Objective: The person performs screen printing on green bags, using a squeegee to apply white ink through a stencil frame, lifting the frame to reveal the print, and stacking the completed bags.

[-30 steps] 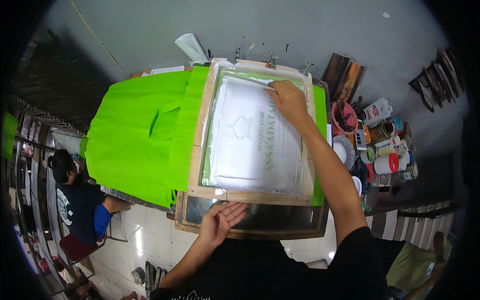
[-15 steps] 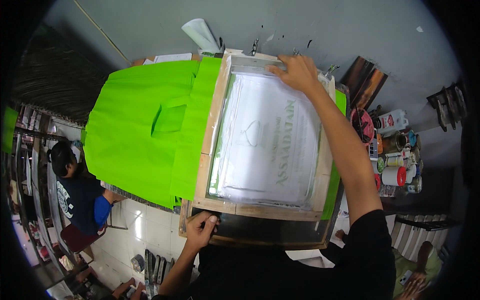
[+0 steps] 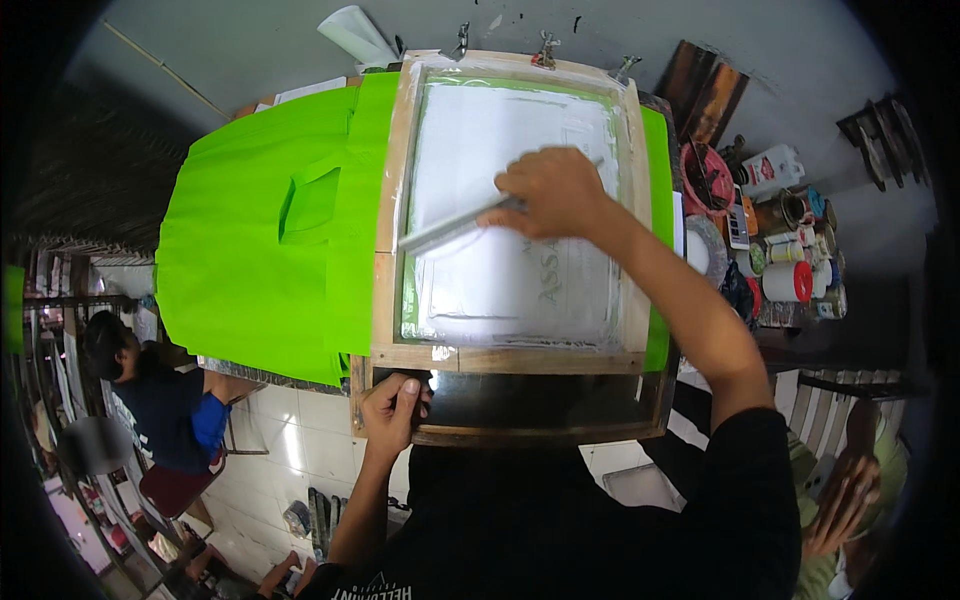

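The right hand [image 3: 550,190] grips a long grey squeegee [image 3: 455,225] on the white mesh of the wooden-framed printing screen [image 3: 510,355], over bright green fabric [image 3: 260,250]. The left hand [image 3: 392,408] clasps the frame's near corner. Mid ink pull, seemingly; next needs steady, even pressure.
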